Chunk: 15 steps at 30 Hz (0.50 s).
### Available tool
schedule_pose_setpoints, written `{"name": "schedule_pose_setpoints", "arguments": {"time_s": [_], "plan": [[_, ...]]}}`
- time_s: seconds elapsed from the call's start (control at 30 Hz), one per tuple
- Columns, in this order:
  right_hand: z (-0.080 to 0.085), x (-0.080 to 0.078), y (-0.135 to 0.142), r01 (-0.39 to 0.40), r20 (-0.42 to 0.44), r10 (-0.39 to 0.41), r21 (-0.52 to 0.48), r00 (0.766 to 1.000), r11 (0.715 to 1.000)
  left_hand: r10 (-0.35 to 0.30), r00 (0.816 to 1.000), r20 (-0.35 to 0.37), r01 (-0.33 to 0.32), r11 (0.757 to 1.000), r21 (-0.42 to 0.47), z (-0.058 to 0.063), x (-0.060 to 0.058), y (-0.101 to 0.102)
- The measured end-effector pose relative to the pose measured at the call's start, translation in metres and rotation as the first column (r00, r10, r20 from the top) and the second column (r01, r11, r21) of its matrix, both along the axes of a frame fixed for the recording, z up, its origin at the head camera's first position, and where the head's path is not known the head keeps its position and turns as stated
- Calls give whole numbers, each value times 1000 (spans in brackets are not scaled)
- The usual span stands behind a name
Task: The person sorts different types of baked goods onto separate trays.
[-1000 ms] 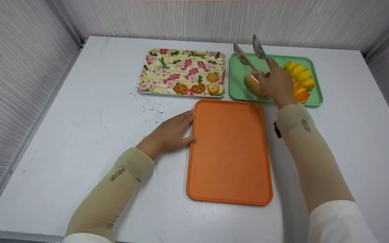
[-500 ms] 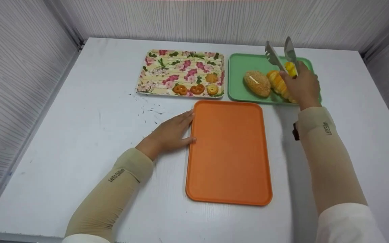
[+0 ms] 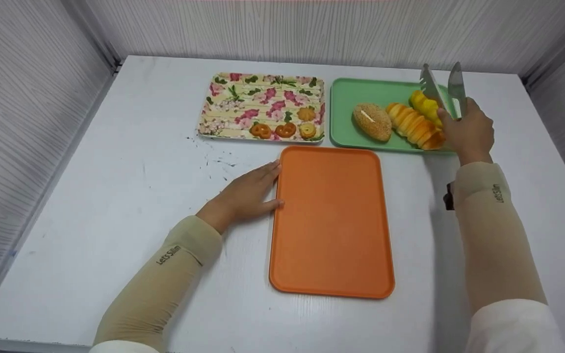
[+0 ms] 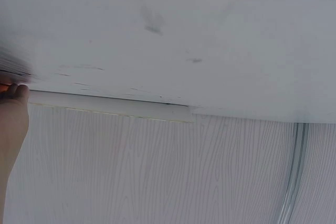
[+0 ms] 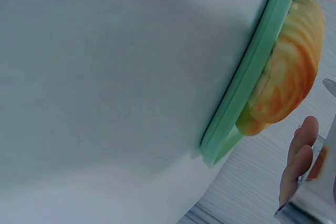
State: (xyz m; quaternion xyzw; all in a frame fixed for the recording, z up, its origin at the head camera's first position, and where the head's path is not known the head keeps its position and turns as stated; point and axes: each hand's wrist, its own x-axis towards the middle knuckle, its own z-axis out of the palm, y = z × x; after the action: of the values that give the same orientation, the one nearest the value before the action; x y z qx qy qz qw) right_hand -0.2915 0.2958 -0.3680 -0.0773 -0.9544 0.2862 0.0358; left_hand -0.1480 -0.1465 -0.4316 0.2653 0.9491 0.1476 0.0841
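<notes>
My left hand [image 3: 244, 196] lies with straight fingers and its thumb against the left edge of the orange tray [image 3: 331, 220]. Metal tongs [image 3: 456, 86] are held in my right hand [image 3: 473, 132], above the right end of the green tray [image 3: 348, 90]. The tongs' two arms are spread, tips pointing away from me. On that tray lie a sesame bun [image 3: 372, 121], a ridged golden bread roll [image 3: 415, 126] and a yellow bread [image 3: 423, 104], partly hidden behind the tongs. In the right wrist view the roll [image 5: 291, 61] shows near the tray's rim.
To the left of the green tray stands a floral tray [image 3: 263, 93] with two pretzels [image 3: 272, 130] and two cookies [image 3: 307, 122] in its right corner. All rest on a white table [image 3: 115, 196], enclosed by pale wood-grain panels [image 3: 312, 29].
My right hand has moved right over the green tray with the tongs, uncovering the sesame bun and the ridged roll. My left hand has stayed at the orange tray.
</notes>
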Motion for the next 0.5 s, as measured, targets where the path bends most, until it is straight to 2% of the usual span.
{"name": "schedule_pose_setpoints", "arguments": {"time_s": [0.5], "plan": [[-11, 12, 43, 111, 31, -110, -11, 993, 994, -15, 1000, 14, 15, 1000, -26, 0, 0, -1]]}}
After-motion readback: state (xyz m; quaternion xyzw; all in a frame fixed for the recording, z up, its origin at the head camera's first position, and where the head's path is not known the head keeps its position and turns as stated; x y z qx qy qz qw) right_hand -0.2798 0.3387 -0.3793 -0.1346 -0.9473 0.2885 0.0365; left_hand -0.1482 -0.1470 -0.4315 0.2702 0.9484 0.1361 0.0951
